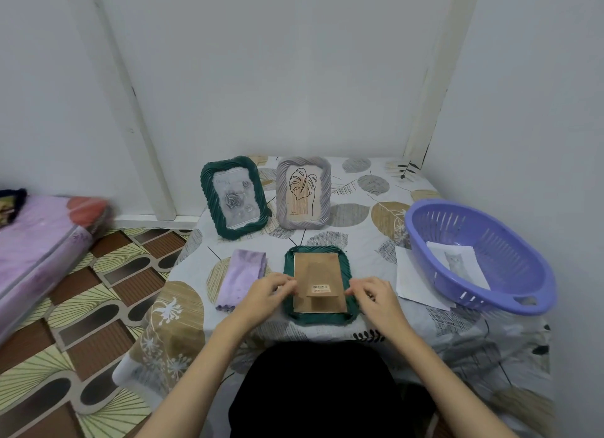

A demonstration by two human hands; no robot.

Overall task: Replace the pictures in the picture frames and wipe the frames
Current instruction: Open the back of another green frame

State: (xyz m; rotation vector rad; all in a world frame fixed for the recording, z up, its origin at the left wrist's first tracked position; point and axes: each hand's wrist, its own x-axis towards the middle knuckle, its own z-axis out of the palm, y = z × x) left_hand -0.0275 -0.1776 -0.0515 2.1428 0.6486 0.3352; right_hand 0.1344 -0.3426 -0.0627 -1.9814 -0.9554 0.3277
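Both hands sit at the near end of the table, one on each side of the face-down green frame. From the head view, the left hand has its fingers curled in against the frame's left edge, fingertips at the seam where the brown backing board meets the green rim — it looks to be pinching or prying a tab there, though the tab itself is too small to make out. The right hand mirrors it on the right edge, fingers curled onto the rim in the same way.

The frame lies flat between the two hands, its long axis running near to far, so each hand meets a long side squarely and neither is nearer than the other. The folded stand on the backing board has its narrow end far and its wide foot near, toward the person. My judgement is that the next move is freeing the backing — and that turns on both side edges being worked evenly.

A purple cloth lies just left of the frame, beside the left hand. Two upright frames stand at the far side: a green one and a grey one. A purple basket at the right holds a cat picture, over a white sheet on the table.
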